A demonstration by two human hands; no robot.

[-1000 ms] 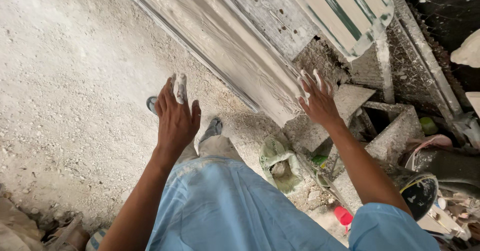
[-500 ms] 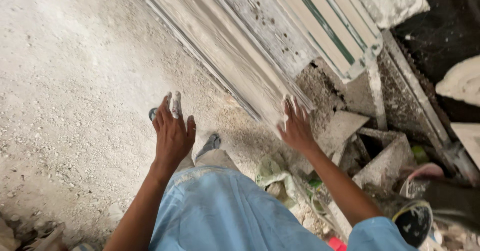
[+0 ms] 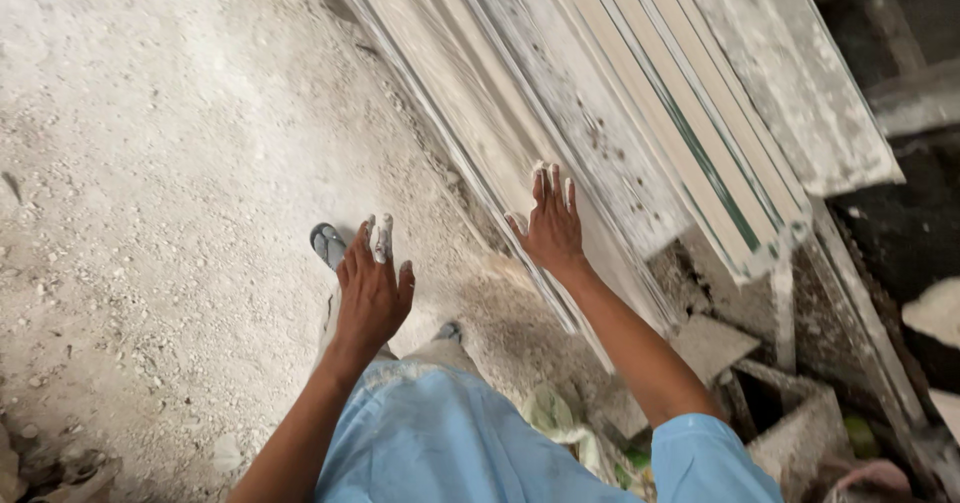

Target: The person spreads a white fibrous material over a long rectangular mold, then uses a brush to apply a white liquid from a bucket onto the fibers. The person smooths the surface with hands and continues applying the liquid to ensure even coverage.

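Note:
My right hand (image 3: pixel 551 225) lies flat with its fingers spread on the face of a stack of dusty grey-white boards (image 3: pixel 590 133) that lean on edge along the right side. My left hand (image 3: pixel 372 288) hangs free in front of me over the dusty ground, fingers loosely apart, white dust on the fingertips, holding nothing. Below it a foot in a dark sandal (image 3: pixel 327 244) stands on the ground. My light blue shirt (image 3: pixel 450 443) fills the bottom of the view.
The ground (image 3: pixel 150 213) is rough, pale and gritty with small stones. At the lower right stand hollow concrete blocks (image 3: pixel 790 413), a flat slab piece (image 3: pixel 715 348) and crumpled plastic scraps (image 3: pixel 560 423). Dark clutter lies at the far right.
The view has shifted forward along the boards. My right hand has moved from the boards' lower end up onto their flat face. My left hand stays out in front, empty.

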